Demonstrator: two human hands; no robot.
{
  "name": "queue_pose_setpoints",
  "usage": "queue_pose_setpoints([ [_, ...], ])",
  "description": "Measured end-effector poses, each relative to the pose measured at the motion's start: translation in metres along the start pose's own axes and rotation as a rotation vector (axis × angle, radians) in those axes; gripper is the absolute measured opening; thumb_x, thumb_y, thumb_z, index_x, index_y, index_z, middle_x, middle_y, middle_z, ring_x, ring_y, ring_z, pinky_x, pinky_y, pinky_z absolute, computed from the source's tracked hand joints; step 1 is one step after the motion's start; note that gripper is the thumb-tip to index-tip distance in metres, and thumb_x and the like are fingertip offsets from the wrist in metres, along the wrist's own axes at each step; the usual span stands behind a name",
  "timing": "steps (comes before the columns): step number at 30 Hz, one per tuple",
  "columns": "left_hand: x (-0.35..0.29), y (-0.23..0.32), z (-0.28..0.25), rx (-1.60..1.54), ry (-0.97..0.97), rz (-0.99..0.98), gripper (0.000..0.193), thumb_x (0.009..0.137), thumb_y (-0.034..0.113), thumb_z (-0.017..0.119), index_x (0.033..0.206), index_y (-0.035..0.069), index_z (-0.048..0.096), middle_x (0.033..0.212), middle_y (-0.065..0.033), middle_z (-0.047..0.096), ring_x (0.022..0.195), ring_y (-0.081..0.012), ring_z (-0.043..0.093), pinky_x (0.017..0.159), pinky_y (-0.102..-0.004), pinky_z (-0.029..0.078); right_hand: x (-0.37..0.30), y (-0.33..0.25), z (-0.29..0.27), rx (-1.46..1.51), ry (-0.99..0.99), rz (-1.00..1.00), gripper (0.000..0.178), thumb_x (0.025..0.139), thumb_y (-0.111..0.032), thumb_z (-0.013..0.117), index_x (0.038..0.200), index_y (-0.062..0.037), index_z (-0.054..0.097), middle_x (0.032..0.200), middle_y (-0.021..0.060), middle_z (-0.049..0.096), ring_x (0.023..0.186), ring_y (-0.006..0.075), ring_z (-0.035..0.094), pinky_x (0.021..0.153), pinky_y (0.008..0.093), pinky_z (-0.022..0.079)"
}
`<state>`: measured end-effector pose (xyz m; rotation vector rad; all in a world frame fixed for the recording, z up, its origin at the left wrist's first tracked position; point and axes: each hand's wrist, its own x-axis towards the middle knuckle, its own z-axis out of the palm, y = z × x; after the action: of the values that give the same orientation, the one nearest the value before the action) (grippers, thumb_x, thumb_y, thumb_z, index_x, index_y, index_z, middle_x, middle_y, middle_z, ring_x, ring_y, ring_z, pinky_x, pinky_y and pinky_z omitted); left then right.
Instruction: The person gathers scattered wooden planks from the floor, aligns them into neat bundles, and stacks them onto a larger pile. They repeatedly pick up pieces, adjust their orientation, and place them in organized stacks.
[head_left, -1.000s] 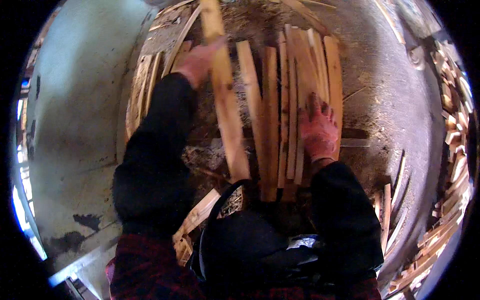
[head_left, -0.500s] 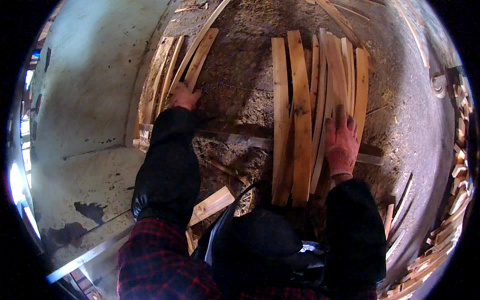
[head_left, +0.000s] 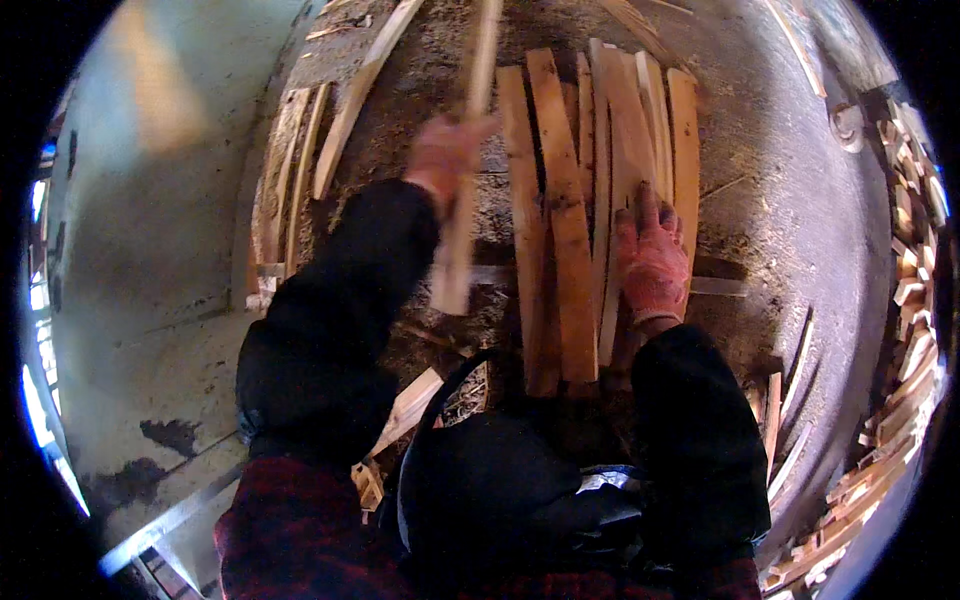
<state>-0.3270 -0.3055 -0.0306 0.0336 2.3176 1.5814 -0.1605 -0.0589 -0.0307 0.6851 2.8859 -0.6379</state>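
Note:
My left hand point(head_left: 442, 158), in a reddish work glove and blurred by motion, is closed round a long wooden slat point(head_left: 459, 245). That slat is raised upright in the view, just left of a row of wooden slats point(head_left: 568, 240) lying side by side. My right hand point(head_left: 653, 262), gloved alike, rests flat on the right part of the row, fingers stretched out and pointing away from me. Further left lie a few more slats point(head_left: 300, 170), beside the pale green panel.
A pale green metal panel point(head_left: 150, 250) stands along the left side. Sawdust and wood scraps cover the floor. A short wood offcut point(head_left: 405, 405) lies near my left forearm. Stacked wood pieces point(head_left: 900, 400) line the far right. A thin bar point(head_left: 720, 287) runs beneath the row.
My left hand has picked a slat from the left group and carried it right toward the row. My right hand has stayed on the row while the view shifted slightly.

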Motion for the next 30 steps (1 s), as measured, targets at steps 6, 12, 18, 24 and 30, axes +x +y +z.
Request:
queue_pose_setpoints([
  [6,-0.022,0.040,0.048,0.512,-0.224,0.007,0.074,0.079,0.056,0.062,0.123,-0.003,0.054,0.110,-0.0231,0.061,0.102,-0.0353,0.059,0.089,-0.0383,0.046,0.003,0.006,-0.004,0.031,0.022,-0.006,0.056,0.093,-0.046,0.044,0.144,-0.0263,0.032,0.141,0.0199,0.039,0.129,0.0430,0.037,0.101,0.0498,0.036],
  [12,0.024,-0.040,-0.054,0.829,0.317,0.103,0.071,0.078,0.051,0.064,0.126,0.000,0.052,0.122,-0.0259,0.055,0.117,-0.0374,0.051,0.100,-0.0409,0.040,0.000,-0.002,-0.004,0.024,0.031,-0.033,0.056,0.093,-0.045,0.046,0.143,-0.0238,0.034,0.139,0.0212,0.040,0.127,0.0404,0.040,0.100,0.0495,0.037],
  [18,0.021,-0.034,-0.071,0.873,0.174,-0.027,0.058,0.079,0.049,0.063,0.113,0.002,0.063,0.109,-0.0199,0.064,0.105,-0.0360,0.057,0.090,-0.0383,0.045,0.004,0.008,-0.001,0.066,0.032,-0.034,0.057,0.092,-0.043,0.049,0.143,-0.0215,0.034,0.139,0.0210,0.040,0.126,0.0384,0.042,0.100,0.0487,0.038],
  [24,0.008,-0.052,-0.111,0.351,0.435,-0.370,0.072,0.077,0.058,0.064,0.116,-0.002,0.060,0.109,-0.0200,0.064,0.104,-0.0324,0.059,0.089,-0.0393,0.044,0.004,0.010,-0.001,0.032,0.072,-0.040,0.057,0.092,-0.041,0.049,0.143,-0.0211,0.034,0.138,0.0206,0.041,0.126,0.0383,0.041,0.100,0.0480,0.038],
  [30,0.050,-0.106,-0.141,0.397,0.447,-0.218,0.091,0.069,0.058,0.071,0.128,-0.006,0.045,0.119,-0.0243,0.058,0.110,-0.0347,0.057,0.091,-0.0389,0.044,0.005,-0.003,-0.005,0.033,0.047,-0.055,0.053,0.093,-0.033,0.049,0.141,-0.0115,0.038,0.134,0.0229,0.043,0.118,0.0423,0.046,0.097,0.0453,0.040],
])
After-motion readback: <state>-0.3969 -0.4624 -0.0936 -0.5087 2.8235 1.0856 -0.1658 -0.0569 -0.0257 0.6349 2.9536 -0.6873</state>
